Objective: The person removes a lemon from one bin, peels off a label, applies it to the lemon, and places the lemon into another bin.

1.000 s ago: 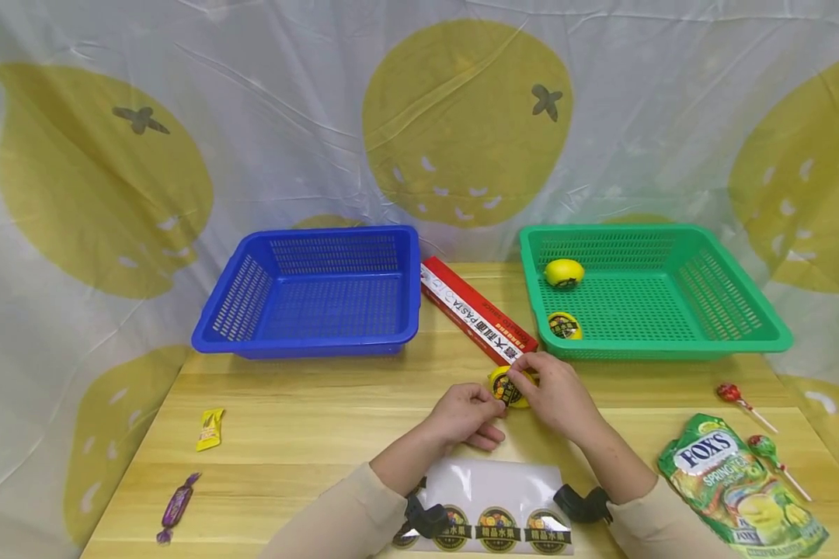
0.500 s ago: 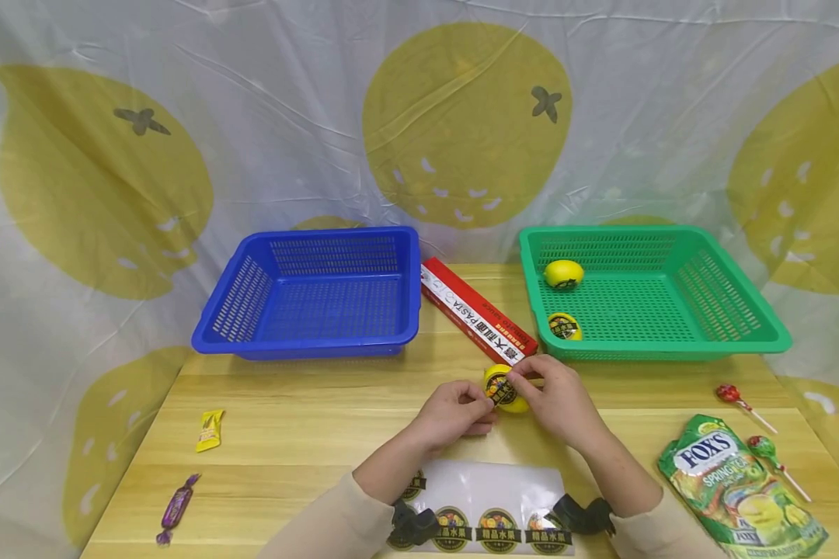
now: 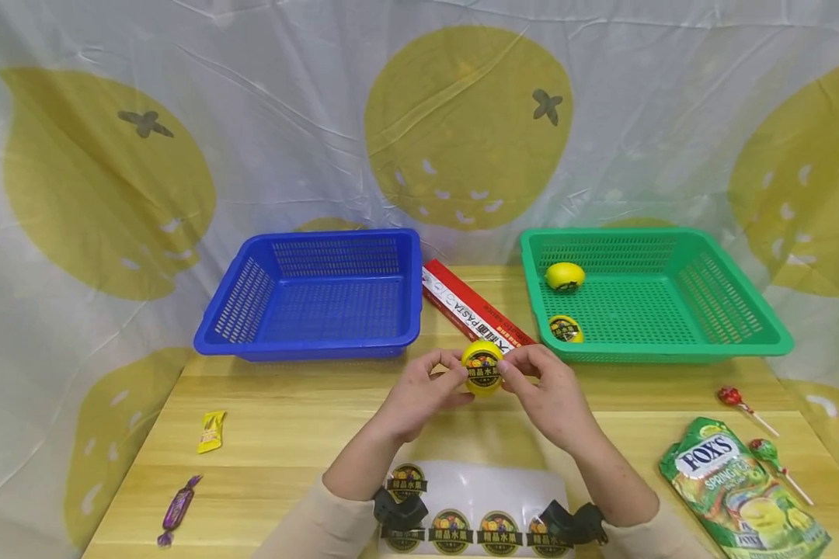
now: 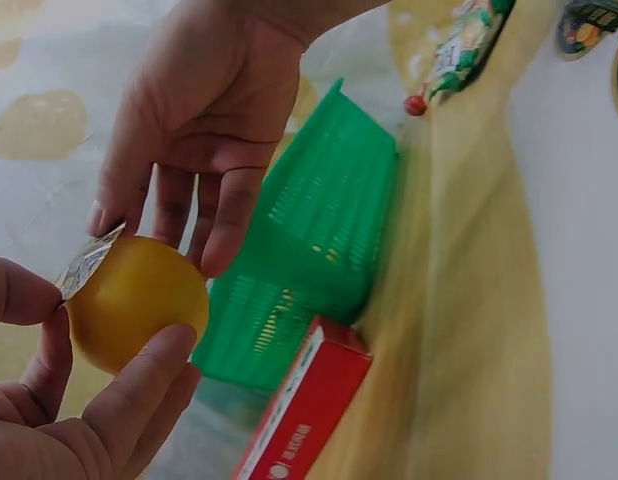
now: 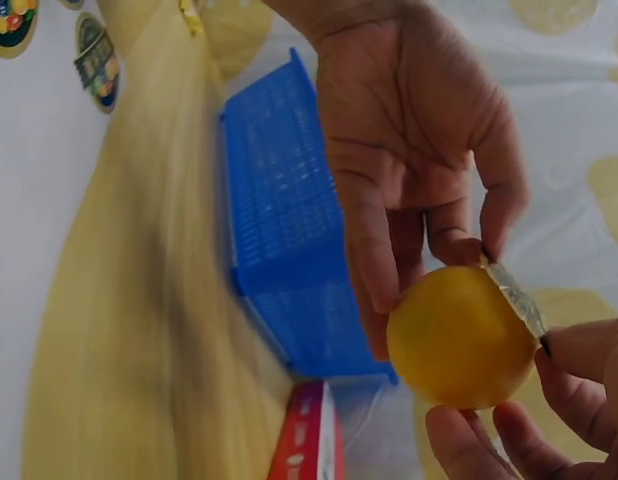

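Observation:
A yellow lemon is held up between both hands over the middle of the table. Its near side, in the head view, bears a round black and gold fruit sticker, whose edge stands out from the curved skin in the wrist views. The left hand grips the lemon from the left, thumb at the sticker's left edge. From the other side the right hand holds it, thumb and forefinger at the sticker's right edge. Below the hands lies a sheet of matching stickers, partly hidden by the black wrist cameras.
A blue basket stands at the back left. The green basket at the back right holds two lemons. Between them lies a red pasta box. Wrapped candies lie left; lollipops and a candy pouch lie right.
Both hands have lifted the lemon up and leftward, turning its sticker to face the head camera. The left hand has moved from the sticker's lower edge to the lemon's left side.

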Available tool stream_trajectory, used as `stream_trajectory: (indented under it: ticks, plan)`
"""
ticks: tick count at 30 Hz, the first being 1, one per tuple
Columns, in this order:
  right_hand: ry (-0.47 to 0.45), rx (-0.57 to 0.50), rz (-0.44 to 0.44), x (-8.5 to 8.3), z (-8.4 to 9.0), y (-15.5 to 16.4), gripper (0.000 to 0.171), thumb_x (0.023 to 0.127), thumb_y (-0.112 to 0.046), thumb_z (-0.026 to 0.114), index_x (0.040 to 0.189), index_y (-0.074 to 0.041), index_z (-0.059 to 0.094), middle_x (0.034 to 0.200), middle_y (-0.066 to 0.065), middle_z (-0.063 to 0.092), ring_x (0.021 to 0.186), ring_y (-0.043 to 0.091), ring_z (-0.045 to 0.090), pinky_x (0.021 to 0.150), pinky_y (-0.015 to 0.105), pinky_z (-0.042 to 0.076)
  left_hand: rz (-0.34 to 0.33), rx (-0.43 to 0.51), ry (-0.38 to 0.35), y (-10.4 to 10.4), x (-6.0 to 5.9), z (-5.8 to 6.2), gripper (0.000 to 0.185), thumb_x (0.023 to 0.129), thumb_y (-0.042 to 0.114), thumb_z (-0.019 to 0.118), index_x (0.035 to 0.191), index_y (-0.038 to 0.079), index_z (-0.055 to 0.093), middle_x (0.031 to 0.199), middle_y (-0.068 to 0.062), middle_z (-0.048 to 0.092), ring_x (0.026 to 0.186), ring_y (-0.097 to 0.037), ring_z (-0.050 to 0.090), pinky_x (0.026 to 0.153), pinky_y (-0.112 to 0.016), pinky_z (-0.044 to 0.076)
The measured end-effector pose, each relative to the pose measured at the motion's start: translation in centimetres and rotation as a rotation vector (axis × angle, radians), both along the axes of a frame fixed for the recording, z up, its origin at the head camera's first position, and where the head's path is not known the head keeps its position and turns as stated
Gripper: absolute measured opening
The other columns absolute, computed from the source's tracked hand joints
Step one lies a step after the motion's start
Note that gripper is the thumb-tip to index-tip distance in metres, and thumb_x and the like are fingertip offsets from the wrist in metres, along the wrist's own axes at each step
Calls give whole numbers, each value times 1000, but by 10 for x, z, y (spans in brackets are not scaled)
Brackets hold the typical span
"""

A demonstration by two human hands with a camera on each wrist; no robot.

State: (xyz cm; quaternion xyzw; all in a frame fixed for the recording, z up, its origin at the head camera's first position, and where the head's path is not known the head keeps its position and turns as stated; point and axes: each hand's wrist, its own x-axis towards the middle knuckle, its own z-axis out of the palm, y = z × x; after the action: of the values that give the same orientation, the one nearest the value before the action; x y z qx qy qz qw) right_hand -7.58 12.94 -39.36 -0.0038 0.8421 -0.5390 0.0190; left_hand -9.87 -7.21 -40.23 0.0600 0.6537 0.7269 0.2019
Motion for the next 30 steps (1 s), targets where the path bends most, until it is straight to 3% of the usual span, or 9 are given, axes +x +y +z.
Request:
stream_trajectory:
  ticks: [6,12,19,30]
  plan:
    - [-1,-44,-1,-2,5,-5,19,101,-18,64,110,-2,67,114,13,62,107,27,68,84,30,62,-7,9,49,-5,-2,8,14,100,5,55,102,-9,54,146,-29,46,125,-41,60,90,-46,61]
    - [16,-37,-1,-5,7,-9,16,101,-18,65,107,-3,67,112,12,62,106,26,69,84,26,62,-1,16,64,-8,-5,10,13,101,4,54,103,-9,53,146,-27,46,123,-40,61,90,-46,61]
    - [23,7,-28,-8,6,-13,15,100,-20,66,105,-5,68,110,11,62,103,24,66,83,24,60,0,-10,81,-9,-6,8,15,102,6,52,105,-9,51,148,-26,45,115,-36,66,93,-51,58]
    - [34,12,-66,-12,-4,-21,16,100,-19,67,104,-3,67,110,12,65,95,23,68,77,23,61,15,-96,101,-8,-5,2,14,102,7,51,106,-7,51,145,-27,48,106,-31,71,90,-46,61]
